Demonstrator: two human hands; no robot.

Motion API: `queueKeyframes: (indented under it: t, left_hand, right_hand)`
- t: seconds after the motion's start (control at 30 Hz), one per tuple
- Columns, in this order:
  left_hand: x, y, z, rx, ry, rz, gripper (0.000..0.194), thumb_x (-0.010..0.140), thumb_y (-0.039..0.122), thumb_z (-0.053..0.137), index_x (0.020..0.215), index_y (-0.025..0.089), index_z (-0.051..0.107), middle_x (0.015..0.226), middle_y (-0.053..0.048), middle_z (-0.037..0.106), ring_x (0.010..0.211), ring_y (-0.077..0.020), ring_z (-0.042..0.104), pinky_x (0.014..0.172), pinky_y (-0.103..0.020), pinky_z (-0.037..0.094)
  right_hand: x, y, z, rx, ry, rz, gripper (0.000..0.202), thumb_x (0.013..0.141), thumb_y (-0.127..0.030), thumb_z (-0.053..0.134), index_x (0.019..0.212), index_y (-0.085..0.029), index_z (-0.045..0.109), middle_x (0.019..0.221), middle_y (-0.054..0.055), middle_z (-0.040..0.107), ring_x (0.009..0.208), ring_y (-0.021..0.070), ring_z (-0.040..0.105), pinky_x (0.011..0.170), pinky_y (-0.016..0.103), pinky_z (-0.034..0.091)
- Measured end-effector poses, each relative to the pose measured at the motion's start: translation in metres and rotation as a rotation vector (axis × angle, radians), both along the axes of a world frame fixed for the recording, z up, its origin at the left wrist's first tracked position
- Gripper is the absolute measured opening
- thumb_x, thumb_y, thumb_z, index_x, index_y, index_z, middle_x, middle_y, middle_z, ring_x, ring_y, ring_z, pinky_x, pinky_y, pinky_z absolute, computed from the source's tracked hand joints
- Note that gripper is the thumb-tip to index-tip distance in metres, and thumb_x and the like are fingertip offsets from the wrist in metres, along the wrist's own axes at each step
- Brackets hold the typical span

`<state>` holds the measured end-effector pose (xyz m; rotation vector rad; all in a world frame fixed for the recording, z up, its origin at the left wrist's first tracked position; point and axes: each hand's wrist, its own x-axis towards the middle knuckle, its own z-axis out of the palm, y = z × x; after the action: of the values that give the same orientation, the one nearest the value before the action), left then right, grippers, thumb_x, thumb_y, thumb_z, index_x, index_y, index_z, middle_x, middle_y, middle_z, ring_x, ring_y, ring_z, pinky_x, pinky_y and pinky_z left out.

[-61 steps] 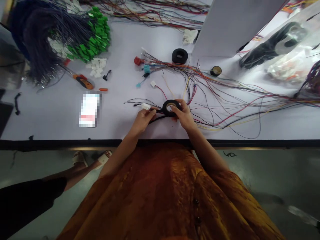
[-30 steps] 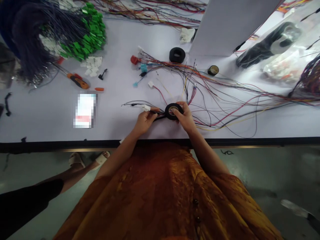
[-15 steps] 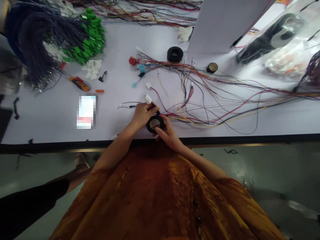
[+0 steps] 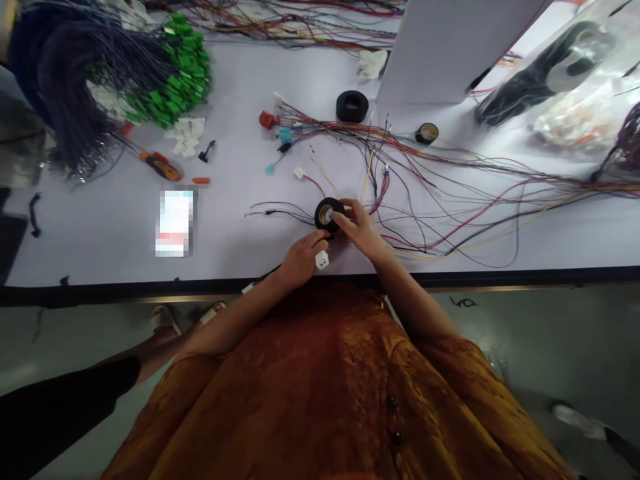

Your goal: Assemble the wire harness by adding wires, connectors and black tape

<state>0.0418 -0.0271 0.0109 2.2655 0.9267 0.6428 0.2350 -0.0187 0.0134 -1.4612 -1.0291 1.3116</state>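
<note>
My right hand (image 4: 361, 228) grips a roll of black electrical tape (image 4: 323, 208), thumb near its core and fingers over the far rim. Just below the roll, the fingers of my left hand (image 4: 301, 257) are pinched together on the wire bundle; exactly what lies between the fingertips is partly hidden. A white connector (image 4: 322, 260) sticks out beside the left fingers. Thin black wires (image 4: 285, 212) run out leftward from behind the roll. Red, yellow and black wires (image 4: 425, 251) stretch off to the right from under my right hand.
Another black tape roll (image 4: 352, 107) and a small tape roll (image 4: 427, 133) stand behind the wires. At left lie a phone (image 4: 174, 223), a screwdriver (image 4: 163, 165) and a heap of green connectors (image 4: 183, 80). An upright white panel (image 4: 450, 53) rises at the back. The table's black edge (image 4: 500, 277) runs in front.
The tape roll in my right hand has moved up and to the right, over the wires. My left hand shifted right and nearer to me, and the white connector turned from pointing away to pointing toward me.
</note>
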Motion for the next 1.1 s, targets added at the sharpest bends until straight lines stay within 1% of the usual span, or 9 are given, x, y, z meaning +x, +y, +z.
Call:
queueKeyframes:
  t: [0.1, 0.27, 0.37, 0.5, 0.63, 0.8, 0.93, 1.03, 1.1]
  left_hand:
    - [-0.002, 0.003, -0.006, -0.06, -0.148, 0.181, 0.024, 0.097, 0.036, 0.051, 0.084, 0.02, 0.061, 0.112, -0.01, 0.068, 0.104, -0.021, 0.066, 0.094, -0.037, 0.053]
    - [-0.001, 0.014, -0.011, -0.367, -0.351, 0.476, 0.034, 0.097, 0.046, 0.053, 0.088, 0.017, 0.066, 0.078, -0.005, 0.07, 0.068, -0.0154, 0.068, 0.067, -0.028, 0.056]
    - [0.0, 0.019, -0.013, -0.543, -0.383, 0.395, 0.033, 0.095, 0.046, 0.055, 0.093, 0.015, 0.067, 0.077, -0.005, 0.072, 0.068, -0.0151, 0.07, 0.065, -0.027, 0.057]
    - [0.001, 0.022, -0.014, -0.604, -0.316, 0.193, 0.026, 0.088, 0.033, 0.065, 0.109, 0.017, 0.064, 0.101, -0.007, 0.075, 0.085, -0.0163, 0.074, 0.075, -0.029, 0.061]
    - [0.006, 0.023, -0.013, -0.598, -0.295, 0.239, 0.019, 0.092, 0.032, 0.058, 0.098, 0.016, 0.067, 0.08, -0.004, 0.074, 0.072, -0.0153, 0.073, 0.069, -0.027, 0.062]
    - [0.015, 0.026, -0.012, -0.65, -0.31, 0.308, 0.019, 0.093, 0.036, 0.059, 0.088, 0.017, 0.057, 0.063, 0.0, 0.067, 0.057, -0.0151, 0.07, 0.052, -0.023, 0.058]
    - [0.019, 0.032, -0.007, -0.578, -0.25, 0.298, 0.019, 0.094, 0.036, 0.056, 0.088, 0.018, 0.053, 0.063, 0.0, 0.068, 0.051, -0.0139, 0.067, 0.049, -0.022, 0.054]
    - [0.023, 0.04, 0.001, -0.476, -0.149, 0.27, 0.016, 0.095, 0.033, 0.054, 0.088, 0.018, 0.054, 0.068, -0.001, 0.07, 0.049, -0.0124, 0.064, 0.052, -0.023, 0.053]
    - [0.026, 0.046, 0.01, -0.388, -0.029, 0.25, 0.016, 0.096, 0.03, 0.053, 0.087, 0.017, 0.056, 0.066, -0.001, 0.069, 0.052, -0.0138, 0.064, 0.057, -0.025, 0.053]
  right_hand:
    - [-0.007, 0.009, -0.004, -0.053, -0.007, -0.003, 0.038, 0.081, -0.031, 0.061, 0.117, -0.023, 0.051, 0.072, -0.005, 0.061, 0.043, 0.0079, 0.049, 0.037, 0.021, 0.039]
    - [0.005, -0.003, -0.005, -0.024, -0.056, -0.109, 0.044, 0.084, -0.029, 0.055, 0.128, -0.022, 0.049, 0.062, -0.006, 0.054, 0.04, 0.0088, 0.046, 0.036, 0.023, 0.037]
    - [0.016, -0.015, -0.005, 0.007, -0.123, -0.093, 0.038, 0.083, -0.032, 0.06, 0.119, -0.024, 0.051, 0.075, -0.003, 0.06, 0.043, 0.0071, 0.05, 0.037, 0.022, 0.039]
    - [0.022, -0.021, -0.011, 0.014, -0.111, -0.115, 0.033, 0.083, -0.036, 0.064, 0.11, -0.025, 0.048, 0.084, -0.001, 0.062, 0.044, 0.0071, 0.052, 0.039, 0.023, 0.043]
    - [0.024, -0.022, -0.016, 0.046, -0.065, -0.094, 0.034, 0.084, -0.036, 0.063, 0.112, -0.026, 0.047, 0.09, 0.0, 0.063, 0.046, 0.0079, 0.053, 0.04, 0.025, 0.046]
    - [0.03, -0.035, -0.012, 0.074, -0.098, -0.028, 0.056, 0.085, -0.033, 0.061, 0.137, -0.029, 0.041, 0.095, 0.004, 0.064, 0.054, 0.0117, 0.057, 0.044, 0.028, 0.051]
    - [0.019, -0.056, -0.006, 0.145, -0.234, 0.042, 0.062, 0.083, -0.027, 0.06, 0.142, -0.025, 0.043, 0.116, 0.009, 0.065, 0.093, 0.0231, 0.068, 0.077, 0.041, 0.062]
    - [0.002, -0.069, -0.005, 0.227, -0.319, 0.043, 0.057, 0.082, -0.024, 0.06, 0.138, -0.02, 0.047, 0.131, 0.012, 0.061, 0.122, 0.0275, 0.06, 0.105, 0.048, 0.052]
    - [-0.009, -0.074, -0.005, 0.22, -0.301, 0.022, 0.056, 0.082, -0.024, 0.061, 0.136, -0.018, 0.048, 0.131, 0.013, 0.061, 0.122, 0.0275, 0.06, 0.106, 0.048, 0.051]
